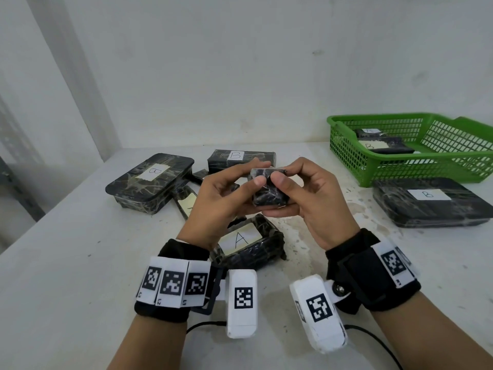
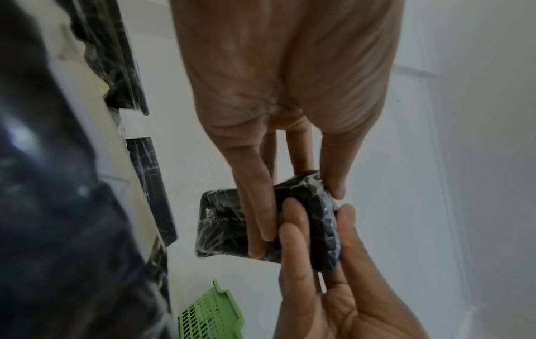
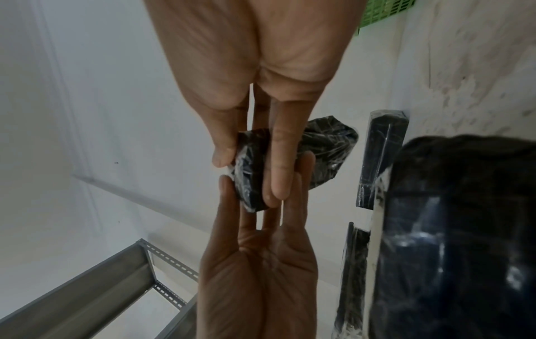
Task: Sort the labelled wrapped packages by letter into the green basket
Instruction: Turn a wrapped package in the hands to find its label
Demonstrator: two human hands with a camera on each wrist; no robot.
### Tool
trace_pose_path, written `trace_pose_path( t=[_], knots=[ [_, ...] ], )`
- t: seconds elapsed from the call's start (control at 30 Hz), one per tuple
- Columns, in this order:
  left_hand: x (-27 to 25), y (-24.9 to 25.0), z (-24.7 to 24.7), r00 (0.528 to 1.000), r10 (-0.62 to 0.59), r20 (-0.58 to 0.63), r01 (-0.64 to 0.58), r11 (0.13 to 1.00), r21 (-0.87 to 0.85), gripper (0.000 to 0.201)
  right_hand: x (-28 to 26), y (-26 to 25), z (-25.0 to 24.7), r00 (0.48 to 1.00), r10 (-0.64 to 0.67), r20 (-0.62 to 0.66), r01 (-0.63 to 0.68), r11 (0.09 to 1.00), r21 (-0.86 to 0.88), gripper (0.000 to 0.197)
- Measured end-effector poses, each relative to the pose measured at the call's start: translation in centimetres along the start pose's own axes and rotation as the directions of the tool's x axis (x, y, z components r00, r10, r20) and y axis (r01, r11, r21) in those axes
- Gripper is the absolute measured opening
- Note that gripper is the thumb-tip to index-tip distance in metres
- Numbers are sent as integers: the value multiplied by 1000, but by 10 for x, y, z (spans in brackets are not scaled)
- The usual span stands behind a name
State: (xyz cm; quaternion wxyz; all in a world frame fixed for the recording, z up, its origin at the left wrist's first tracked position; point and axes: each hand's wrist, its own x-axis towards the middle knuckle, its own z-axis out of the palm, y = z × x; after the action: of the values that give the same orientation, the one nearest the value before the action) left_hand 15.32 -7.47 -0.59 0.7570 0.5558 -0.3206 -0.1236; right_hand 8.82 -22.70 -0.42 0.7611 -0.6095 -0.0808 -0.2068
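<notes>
Both hands are holding one small black wrapped package (image 1: 269, 189) above the table (image 1: 66, 263) centre: the left hand (image 1: 221, 201) and the right hand (image 1: 306, 198) are pinching it, thumbs on top. It is standing nearly upright, no label showing. The green basket (image 1: 400, 172) is sitting at 2 o'clock. Only the right wrist view is showing a grey metal rack (image 3: 95, 289).

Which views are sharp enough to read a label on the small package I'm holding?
Head view: sharp and evenly lit, but the small package shows no label between left hand and right hand. Left wrist view: a blurred dark mass fills the left side. Right wrist view: soft, with glare on the wrap; no label visible.
</notes>
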Motion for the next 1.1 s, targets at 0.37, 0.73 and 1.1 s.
trace_pose_path(
  t=[0.37,0.73,1.1],
  knots=[
    [-1,4,1,996,-9,-84,8,1000,-17,29,0,2,3,995,84,48,-84,996,-4,23],
    [1,2,-1,992,-19,-127,17,1000,-17,29,-1,4,4,990,107,89,-108,994,7,30],
    [2,-4,-2,999,8,-46,-7,1000,28,38,-1,4,2,999,34,-15,-34,999,9,11]
  ],
)
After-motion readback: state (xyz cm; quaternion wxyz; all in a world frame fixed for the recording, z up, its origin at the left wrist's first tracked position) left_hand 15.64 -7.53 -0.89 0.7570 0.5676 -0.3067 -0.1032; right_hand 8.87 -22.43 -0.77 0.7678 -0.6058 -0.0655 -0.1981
